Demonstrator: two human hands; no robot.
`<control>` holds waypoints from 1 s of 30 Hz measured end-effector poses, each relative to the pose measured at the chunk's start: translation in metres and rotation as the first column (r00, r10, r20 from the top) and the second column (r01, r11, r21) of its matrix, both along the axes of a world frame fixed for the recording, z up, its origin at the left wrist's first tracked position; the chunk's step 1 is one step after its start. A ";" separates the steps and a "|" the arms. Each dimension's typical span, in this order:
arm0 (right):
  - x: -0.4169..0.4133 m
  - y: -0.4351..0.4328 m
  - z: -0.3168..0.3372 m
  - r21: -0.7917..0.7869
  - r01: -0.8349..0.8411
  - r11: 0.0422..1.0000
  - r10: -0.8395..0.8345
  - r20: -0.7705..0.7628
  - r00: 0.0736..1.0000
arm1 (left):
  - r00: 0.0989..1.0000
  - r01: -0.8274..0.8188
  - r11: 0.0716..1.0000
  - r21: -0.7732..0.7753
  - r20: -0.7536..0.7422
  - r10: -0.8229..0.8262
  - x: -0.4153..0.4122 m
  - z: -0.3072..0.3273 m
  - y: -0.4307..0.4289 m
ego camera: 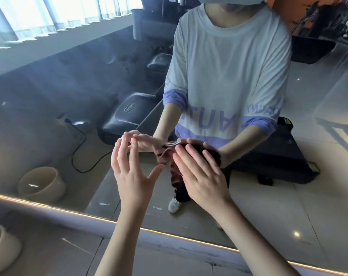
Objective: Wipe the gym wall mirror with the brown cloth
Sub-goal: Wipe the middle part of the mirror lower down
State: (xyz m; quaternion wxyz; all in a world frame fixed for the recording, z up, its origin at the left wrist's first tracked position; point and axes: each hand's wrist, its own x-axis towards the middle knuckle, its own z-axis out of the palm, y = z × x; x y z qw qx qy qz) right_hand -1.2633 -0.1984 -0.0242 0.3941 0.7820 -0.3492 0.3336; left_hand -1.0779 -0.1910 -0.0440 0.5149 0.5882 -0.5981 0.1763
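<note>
Against mirror [49,96]: brown cloth [175,174], likely soft, light; press its centre
Right hand [201,176]: flat on cloth
Left hand [133,176]: spread, empty

The mirror [49,92] is smooth, glossy glass with a hazy, smeared film over its left part. Against it, the brown cloth [174,173] looks soft and matt, with a fuzzy nap and one loose thread hanging. Along the mirror's lower edge runs a strip [85,221] with a dull satin finish, perhaps metal. Below the mirror, the floor tiles [55,255] are polished and shiny, and the beige pot [1,248] there is matt and smooth.
</note>
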 end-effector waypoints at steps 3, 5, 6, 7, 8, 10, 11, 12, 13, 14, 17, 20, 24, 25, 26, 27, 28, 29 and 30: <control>0.002 -0.003 0.027 -0.026 -0.046 0.999 0.049 0.138 0.989 | 1.000 -0.001 1.000 0.000 0.019 0.001 0.005 0.001 0.000; 0.013 -0.005 0.042 -0.038 -0.063 0.997 0.072 0.345 0.936 | 0.999 -0.004 1.000 0.000 0.043 0.004 0.009 0.002 0.001; 0.021 -0.005 0.043 -0.035 -0.056 0.998 0.065 0.409 0.910 | 0.999 -0.003 1.000 -0.001 0.053 0.003 0.011 0.002 0.001; 0.027 -0.006 0.040 -0.031 -0.034 0.999 0.044 0.411 0.911 | 0.998 0.000 1.000 -0.008 0.058 0.000 0.013 0.002 0.001; 0.031 -0.006 0.033 -0.033 -0.008 0.999 0.018 0.341 0.940 | 0.998 0.001 1.000 -0.019 0.059 0.000 0.016 0.003 0.000; 0.031 -0.007 0.014 -0.065 0.011 0.998 -0.006 0.081 0.997 | 0.999 -0.012 0.999 -0.039 0.034 0.013 0.024 0.006 -0.002; 0.028 -0.008 0.010 -0.083 0.004 0.997 -0.005 -0.015 1.000 | 1.000 -0.015 0.999 -0.040 0.020 0.016 0.029 0.008 -0.004; 0.025 -0.008 0.011 -0.095 0.002 0.995 -0.009 -0.065 0.998 | 1.000 -0.010 0.999 -0.039 0.013 0.010 0.034 0.009 -0.005; 0.023 -0.009 0.017 -0.109 0.005 0.994 -0.013 -0.075 0.997 | 1.000 0.002 0.999 -0.038 0.014 -0.001 0.037 0.010 -0.005; 0.024 -0.008 0.026 -0.120 0.006 0.993 -0.011 -0.038 0.999 | 1.000 0.015 0.999 -0.037 0.020 -0.014 0.040 0.010 -0.006; 0.034 -0.008 0.050 -0.102 0.029 0.994 -0.002 0.256 0.967 | 0.999 0.033 0.999 -0.022 0.025 -0.033 0.043 0.008 -0.006; 0.051 -0.007 0.039 -0.033 0.047 0.998 -0.032 0.357 0.934 | 0.999 0.030 0.999 -0.024 0.019 -0.029 0.043 0.006 -0.007; 0.042 -0.008 0.002 -0.076 0.035 0.997 -0.043 -0.106 0.993 | 0.999 0.048 0.998 -0.036 0.017 -0.047 0.043 0.007 -0.006; 0.039 -0.010 0.008 -0.088 0.028 0.996 -0.038 -0.110 0.993 | 0.999 0.047 0.998 -0.037 0.021 -0.046 0.043 0.007 -0.006; 0.038 -0.012 0.018 -0.100 0.015 0.995 -0.021 -0.058 0.998 | 0.999 0.042 0.998 -0.035 0.025 -0.042 0.043 0.006 -0.006; 0.038 -0.013 0.031 -0.116 -0.002 0.993 0.007 0.041 0.999 | 0.999 0.036 0.999 -0.028 0.028 -0.035 0.043 0.006 -0.007; 0.037 -0.015 0.045 -0.124 -0.025 0.992 0.046 0.168 0.985 | 0.999 0.028 0.999 -0.016 0.029 -0.027 0.043 0.006 -0.006; 0.038 -0.016 0.055 -0.128 -0.051 0.990 0.086 0.287 0.954 | 0.999 0.020 1.000 -0.005 0.026 -0.020 0.043 0.006 -0.006; 0.040 -0.018 0.060 -0.132 -0.071 0.989 0.115 0.361 0.925 | 1.000 0.017 1.000 0.000 0.023 -0.017 0.043 0.006 -0.005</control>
